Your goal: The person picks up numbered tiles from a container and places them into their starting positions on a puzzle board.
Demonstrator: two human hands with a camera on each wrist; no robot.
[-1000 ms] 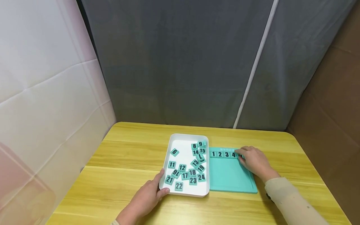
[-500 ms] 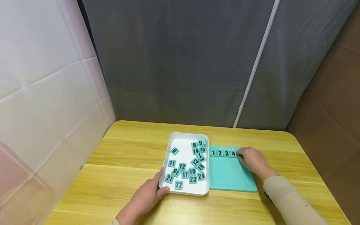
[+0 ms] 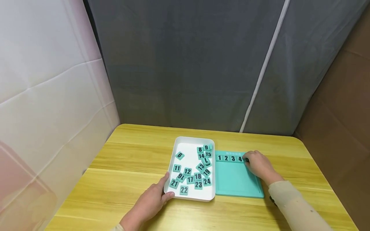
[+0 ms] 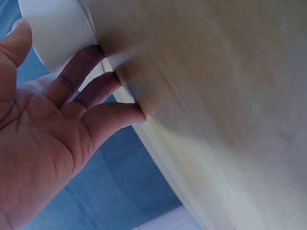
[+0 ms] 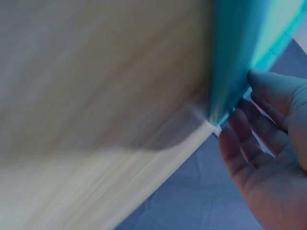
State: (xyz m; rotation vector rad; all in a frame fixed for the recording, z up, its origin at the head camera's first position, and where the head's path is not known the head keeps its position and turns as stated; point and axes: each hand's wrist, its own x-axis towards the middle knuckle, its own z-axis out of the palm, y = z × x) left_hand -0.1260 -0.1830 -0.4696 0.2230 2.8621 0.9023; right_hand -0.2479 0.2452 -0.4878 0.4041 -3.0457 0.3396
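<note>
Your right hand [image 3: 261, 165] pinched a number tile [image 3: 247, 160] beside tile 4 [image 3: 240, 158], seemingly light, rigid, best held by its edges. Your left hand [image 3: 151, 199] gripped the white tray [image 3: 188, 149].

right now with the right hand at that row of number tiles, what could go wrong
The right hand partly hides the small square teal tile after the teal 4 tile, so it might sit crooked unnoticed. The tilted square teal 6 tile could be misread as a 9. The left hand grips the white rectangular tray close beside the flat teal board; a nudge might shift both.
</note>
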